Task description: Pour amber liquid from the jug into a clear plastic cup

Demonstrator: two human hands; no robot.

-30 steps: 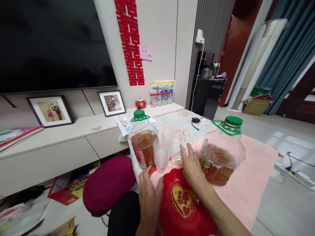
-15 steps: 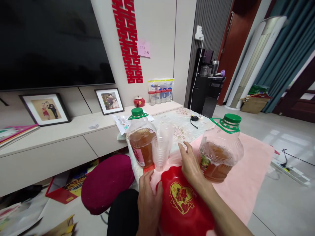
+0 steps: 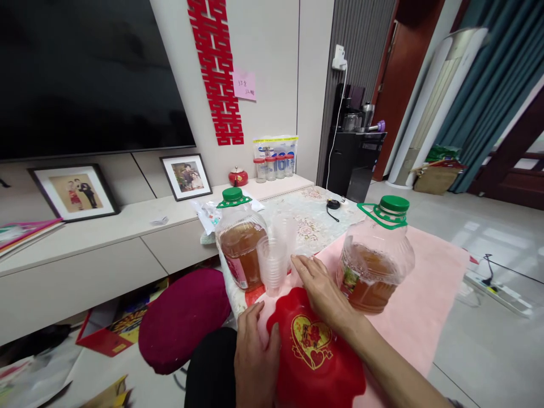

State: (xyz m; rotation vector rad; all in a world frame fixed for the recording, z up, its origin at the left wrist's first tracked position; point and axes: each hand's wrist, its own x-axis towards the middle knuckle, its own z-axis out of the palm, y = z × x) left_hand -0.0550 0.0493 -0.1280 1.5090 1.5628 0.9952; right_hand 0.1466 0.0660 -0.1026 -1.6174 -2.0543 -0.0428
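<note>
A red scalloped plate [image 3: 314, 351] with a gold heart design lies on the pink cloth [image 3: 425, 294] right in front of me. My left hand [image 3: 255, 354] rests flat on its left rim, fingers together. My right hand [image 3: 321, 289] lies across its far edge, fingers stretched toward a stack of clear plastic cups [image 3: 272, 263]. Two clear jugs of amber liquid with green caps stand upright: one [image 3: 240, 243] left of the cups, the other [image 3: 374, 255] just right of my right hand.
A low white TV cabinet [image 3: 106, 255] runs along the wall with framed photos, jars and a red teapot. A dark red round cushion [image 3: 182, 320] lies on the floor at left. A power strip [image 3: 497, 286] lies on the floor at right.
My right hand has slid left and forward, from beside the right jug toward the cup stack. The left hand has dropped slightly lower on the plate's rim. The view shifted a little.
</note>
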